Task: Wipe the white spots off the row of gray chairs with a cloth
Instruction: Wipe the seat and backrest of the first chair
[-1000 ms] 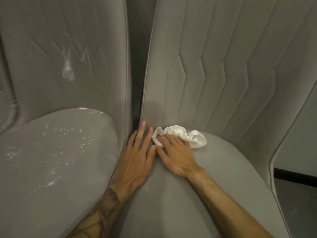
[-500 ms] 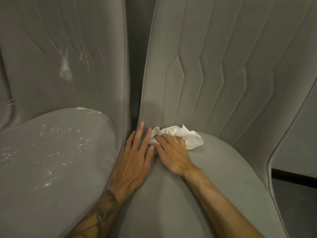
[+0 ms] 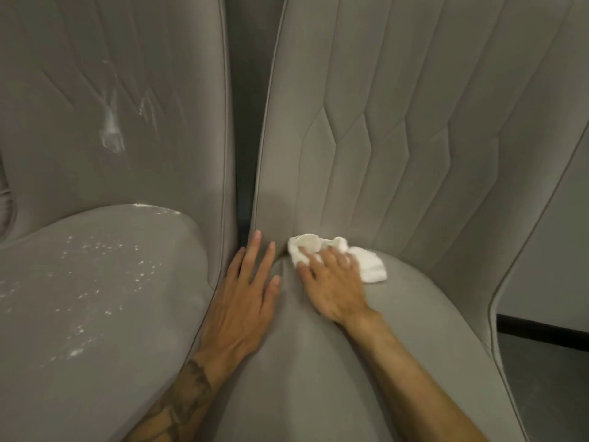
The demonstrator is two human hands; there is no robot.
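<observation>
Currently right hand (image 3: 331, 288) is pressing cloth (image 3: 371, 269), fingers extended, onto right chair seat (image 3: 414, 346); left hand (image 3: 242, 301) is lying flat, fingers spread, alongside.

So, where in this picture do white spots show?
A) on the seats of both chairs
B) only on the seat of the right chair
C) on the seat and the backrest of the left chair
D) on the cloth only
C: white specks dot the left chair's seat and a white smear marks its backrest, while the right chair, where the right hand presses the cloth, shows none.
</observation>
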